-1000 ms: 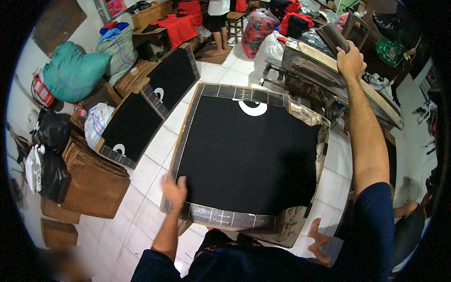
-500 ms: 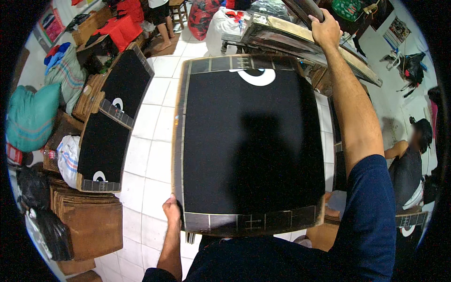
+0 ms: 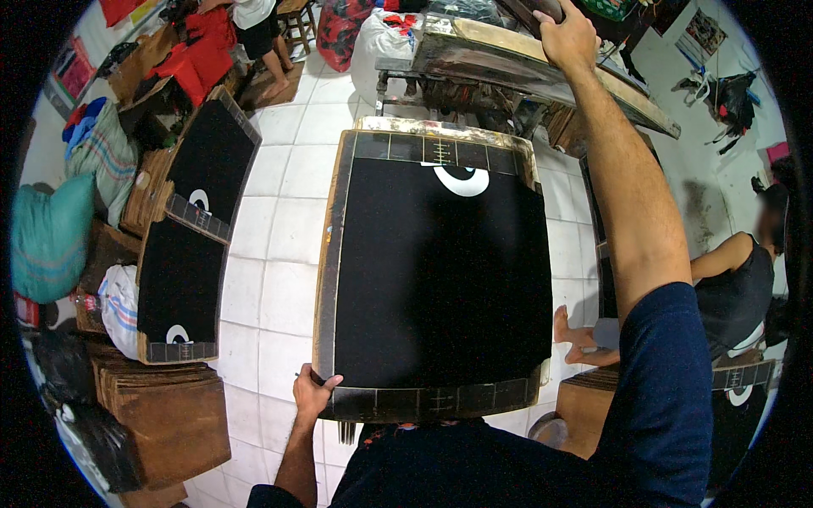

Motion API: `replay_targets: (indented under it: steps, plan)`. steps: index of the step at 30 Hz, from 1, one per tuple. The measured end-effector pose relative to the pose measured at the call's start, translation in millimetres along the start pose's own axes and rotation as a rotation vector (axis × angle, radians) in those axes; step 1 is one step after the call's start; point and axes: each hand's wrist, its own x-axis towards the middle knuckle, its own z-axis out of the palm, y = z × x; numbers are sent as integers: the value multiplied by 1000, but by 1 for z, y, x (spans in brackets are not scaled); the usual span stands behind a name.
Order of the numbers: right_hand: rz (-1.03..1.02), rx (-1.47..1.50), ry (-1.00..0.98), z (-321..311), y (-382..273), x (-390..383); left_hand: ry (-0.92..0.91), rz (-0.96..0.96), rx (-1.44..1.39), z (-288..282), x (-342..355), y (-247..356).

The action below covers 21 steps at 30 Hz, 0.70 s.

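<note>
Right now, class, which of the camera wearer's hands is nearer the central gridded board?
Left. The left hand touches the near left corner of the gridded board; the right hand is beyond its far right corner.

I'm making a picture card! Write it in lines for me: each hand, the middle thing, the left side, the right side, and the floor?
Left hand: touching the near-left corner of a board
Right hand: gripping a dark tool, partly out of the picture
Middle: black cloth on the board, with a white curved mark near its far edge
Left side: two more cloth-covered boards
Right side: another person
Floor: white tiles
</note>
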Motion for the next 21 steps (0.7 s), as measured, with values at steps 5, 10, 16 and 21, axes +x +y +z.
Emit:
replay_targets:
  steps: [5, 10, 16, 21]
  plan:
    - [-17, -64, -32, -4, -9, 12, 17, 4, 19, 3, 6, 23]
    - [-2, -27, -42, -7, -13, 22, 3, -28, 105, 4, 8, 27]
    - [7, -6, -47, -9, -15, 33, 52, 41, 107, 4, 23, 39]
    - [16, 17, -56, -9, -22, 36, 35, -116, 37, 12, 35, 25]
